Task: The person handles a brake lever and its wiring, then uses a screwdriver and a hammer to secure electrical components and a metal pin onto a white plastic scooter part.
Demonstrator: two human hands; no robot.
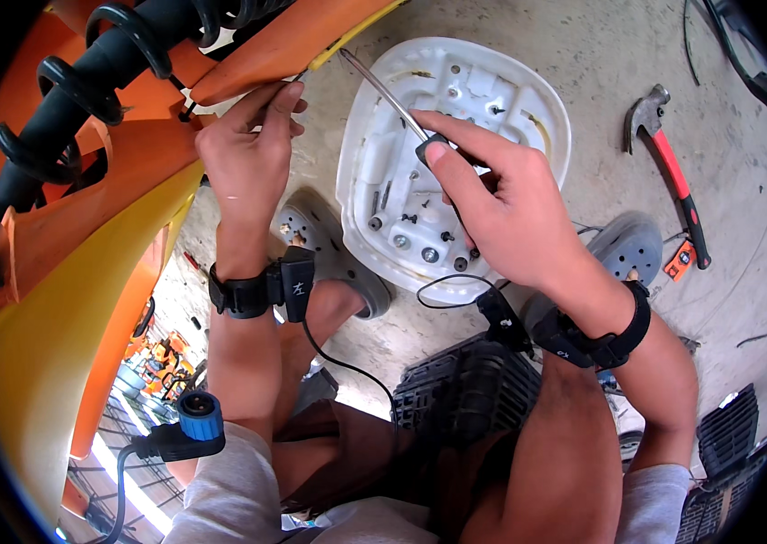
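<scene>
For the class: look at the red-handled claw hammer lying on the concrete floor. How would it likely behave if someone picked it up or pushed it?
The hammer looks rigid: its shaft runs straight, with no sag. Its metal head suggests it is head-heavy, so it would probably tip that way if lifted mid-handle. Lying flat on the rough concrete floor, it would likely scrape or pivot rather than roll.

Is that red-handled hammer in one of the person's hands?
No, the hammer lies on the concrete floor off to the right, while the right hand holds a screwdriver.
</scene>
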